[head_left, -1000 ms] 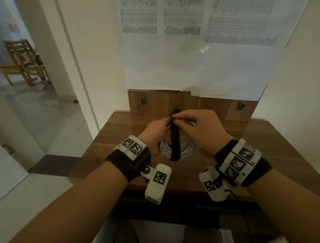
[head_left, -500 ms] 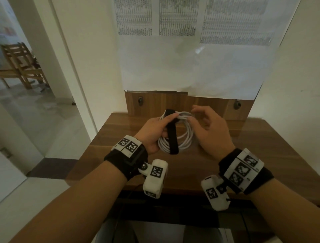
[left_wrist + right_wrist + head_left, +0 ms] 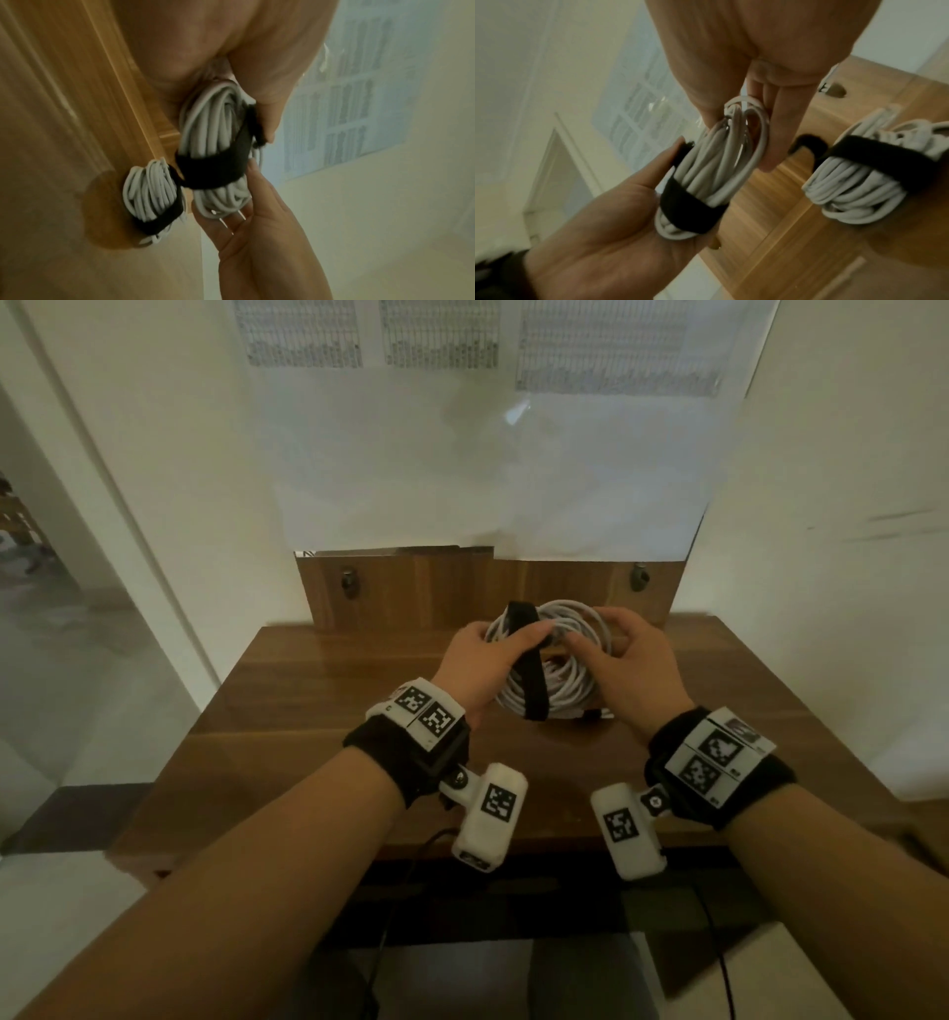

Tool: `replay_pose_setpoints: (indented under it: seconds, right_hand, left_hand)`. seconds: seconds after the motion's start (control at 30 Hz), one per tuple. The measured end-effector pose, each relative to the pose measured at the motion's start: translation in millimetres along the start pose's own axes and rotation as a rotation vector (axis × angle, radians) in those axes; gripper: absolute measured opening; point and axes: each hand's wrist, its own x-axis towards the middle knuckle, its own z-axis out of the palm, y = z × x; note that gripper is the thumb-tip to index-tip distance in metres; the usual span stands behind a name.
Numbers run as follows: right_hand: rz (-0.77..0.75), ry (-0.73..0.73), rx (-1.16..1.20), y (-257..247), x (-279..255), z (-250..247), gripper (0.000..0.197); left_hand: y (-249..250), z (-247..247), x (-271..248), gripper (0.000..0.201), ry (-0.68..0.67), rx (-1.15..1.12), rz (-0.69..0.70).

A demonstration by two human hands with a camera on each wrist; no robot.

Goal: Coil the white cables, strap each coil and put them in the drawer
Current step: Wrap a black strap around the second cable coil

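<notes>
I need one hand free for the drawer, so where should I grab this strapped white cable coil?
Grip across the black strap, coming from the left, where the left hand grips the white cable coil. The strap cinches the loops into one bundle there; at the right hand they fan apart and would probably slip loose.

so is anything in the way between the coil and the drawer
Can't say fully: no drawer shows in any view. The left hand and right hand hold the strapped coil above the tabletop, and nothing visible blocks it there.
</notes>
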Motion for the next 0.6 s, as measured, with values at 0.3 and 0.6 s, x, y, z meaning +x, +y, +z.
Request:
replay_pose_setpoints:
  seconds: [0.3,0.6]
  right_hand:
    - [0.276,0.168,-0.053,39,34,-27,0.058]
    - [0.323,-0.057,0.015,59,37,-16,0.047]
  left_hand:
    - [-9,51,53,0.068,0.040,0.009,-0.097]
    - [-31,53,77,0.048,0.007,0.248,-0.094]
